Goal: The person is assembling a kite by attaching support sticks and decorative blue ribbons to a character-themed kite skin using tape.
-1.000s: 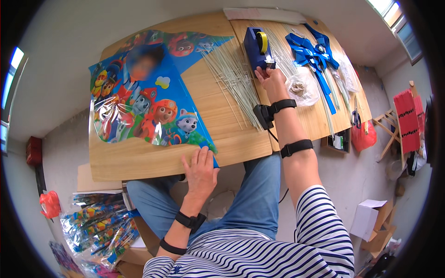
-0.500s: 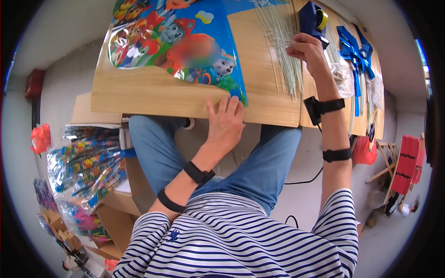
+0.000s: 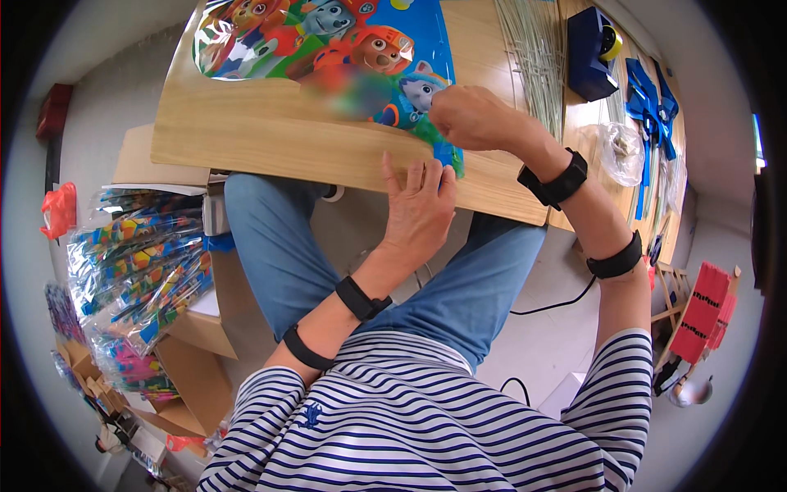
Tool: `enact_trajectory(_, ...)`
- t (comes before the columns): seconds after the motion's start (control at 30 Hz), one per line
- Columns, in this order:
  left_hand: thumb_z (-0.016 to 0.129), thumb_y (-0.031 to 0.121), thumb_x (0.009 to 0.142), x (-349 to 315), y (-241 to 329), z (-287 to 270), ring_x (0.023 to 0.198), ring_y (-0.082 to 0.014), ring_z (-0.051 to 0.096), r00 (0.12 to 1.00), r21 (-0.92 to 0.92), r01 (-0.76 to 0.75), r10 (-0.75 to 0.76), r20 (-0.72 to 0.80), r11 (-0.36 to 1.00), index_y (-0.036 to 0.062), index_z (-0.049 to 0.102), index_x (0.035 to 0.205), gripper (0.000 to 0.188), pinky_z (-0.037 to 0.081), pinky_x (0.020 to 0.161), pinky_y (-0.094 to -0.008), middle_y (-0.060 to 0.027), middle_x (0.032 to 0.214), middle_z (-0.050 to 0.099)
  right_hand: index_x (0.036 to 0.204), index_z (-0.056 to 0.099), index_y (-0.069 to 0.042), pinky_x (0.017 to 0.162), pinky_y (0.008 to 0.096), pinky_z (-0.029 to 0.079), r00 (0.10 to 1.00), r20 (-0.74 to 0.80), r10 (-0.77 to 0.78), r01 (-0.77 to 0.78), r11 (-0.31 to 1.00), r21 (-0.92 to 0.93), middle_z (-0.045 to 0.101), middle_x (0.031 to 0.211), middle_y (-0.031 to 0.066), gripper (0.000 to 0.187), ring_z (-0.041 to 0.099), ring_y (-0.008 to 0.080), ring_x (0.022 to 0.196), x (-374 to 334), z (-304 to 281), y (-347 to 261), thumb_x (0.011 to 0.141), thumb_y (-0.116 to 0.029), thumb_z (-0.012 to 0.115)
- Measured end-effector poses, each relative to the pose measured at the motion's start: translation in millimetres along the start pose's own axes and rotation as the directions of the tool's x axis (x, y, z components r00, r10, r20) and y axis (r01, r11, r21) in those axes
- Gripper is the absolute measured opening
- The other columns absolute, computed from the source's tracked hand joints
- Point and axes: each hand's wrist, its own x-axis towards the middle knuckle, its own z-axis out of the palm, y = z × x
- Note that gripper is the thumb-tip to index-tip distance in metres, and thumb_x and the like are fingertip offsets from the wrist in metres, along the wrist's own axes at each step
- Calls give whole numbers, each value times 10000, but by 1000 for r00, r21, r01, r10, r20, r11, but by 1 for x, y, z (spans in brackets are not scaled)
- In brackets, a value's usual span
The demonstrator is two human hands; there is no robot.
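Printed sheet (image 3: 344, 53) ahead of left hand (image 3: 420, 211), touching.

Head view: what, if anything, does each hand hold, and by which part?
Left hand: fingertips at the near corner of the printed sheet, no grip visible. Right hand: curled, fingertips hidden; hold cannot be told.

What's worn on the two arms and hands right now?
The left hand and right hand are ungloved. Each arm wears a black wrist strap with a small black box, and a plain black band nearer the elbow. The short sleeves are white with navy stripes.
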Motion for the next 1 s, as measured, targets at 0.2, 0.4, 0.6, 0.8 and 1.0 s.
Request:
enact_trajectory(0.2,810,233,665,0,-2,3,1162,-316,424,1000,4,-9,9,-3,1000,29,554,1241,663,177,1090,-693,-119,1182,444,697,656,-14,646,450,489,1000,12,-15,16,998,-68,641,792,175,83,624,381,803,6,5,0,644,-25,594)
enact_trajectory(0.4,808,220,663,1,-2,4,1167,-311,422,1000,4,-3,3,8,1000,23,550,1245,666,171,1092,-693,-110,1218,433,701,662,-16,638,454,498,997,-40,-65,62,995,-80,651,816,173,88,636,375,783,9,11,1,644,-19,595)
enact_trajectory(0.6,804,211,662,0,-3,6,1191,-316,412,1000,46,-21,20,10,999,13,543,1250,673,175,1088,-697,-95,1312,409,708,665,-13,638,456,498,999,-19,-34,32,995,-95,650,816,190,94,640,380,794,10,11,0,645,-25,597)
enact_trajectory(0.8,798,218,669,-1,-3,6,1219,-334,396,998,64,-52,50,29,997,2,526,1267,691,182,1080,-701,-72,1394,374,705,662,-5,634,464,496,999,-20,-38,37,996,-81,643,811,202,88,634,395,775,10,11,0,652,-36,599)
enact_trajectory(1.0,798,222,670,1,-4,6,1209,-333,409,998,81,-63,62,18,995,-8,519,1259,691,195,1066,-707,-92,1408,385,703,661,-2,636,461,498,998,-43,-51,47,995,-91,645,813,199,85,636,392,784,11,14,2,659,-43,602)
